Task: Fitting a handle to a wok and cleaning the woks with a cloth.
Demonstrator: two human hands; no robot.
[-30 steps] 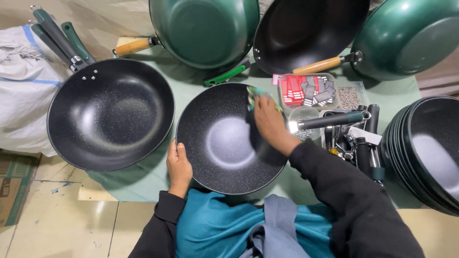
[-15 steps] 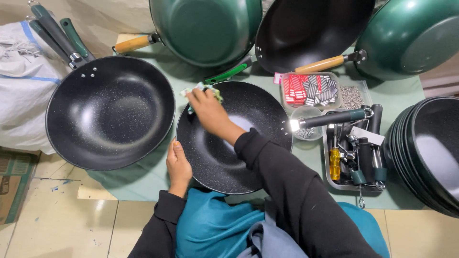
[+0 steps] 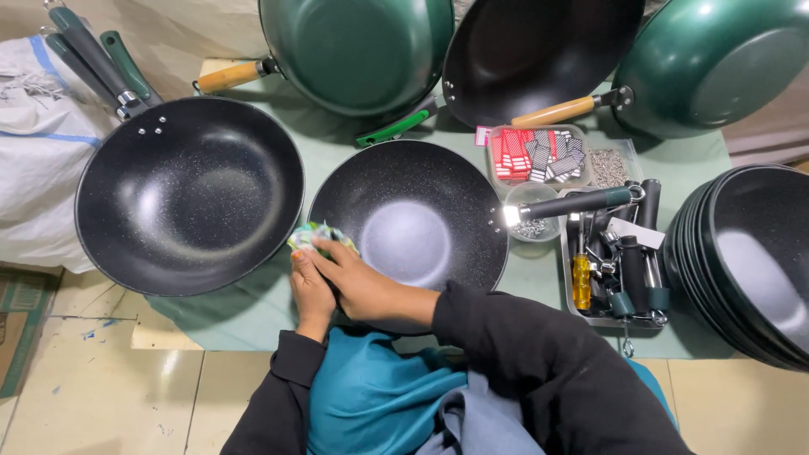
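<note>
A black speckled wok [image 3: 413, 221] with a dark handle lies on the green mat [image 3: 244, 307] directly before me. My right hand [image 3: 358, 282] presses a small green and white cloth [image 3: 313, 237] against the wok's near left rim. My left hand [image 3: 310, 293] grips the same rim just below the cloth, partly under my right hand.
A larger black wok [image 3: 190, 194] lies to the left. Green pans [image 3: 358, 50] and another black pan [image 3: 539, 55] lean at the back. A metal tray [image 3: 619, 261] of handles and tools, a box of labels [image 3: 535, 156] and stacked black woks [image 3: 750, 261] are on the right.
My right hand has swept with the cloth from the wok's right rim, along the far rim, down to the near left rim. My left hand stays on the near rim.
</note>
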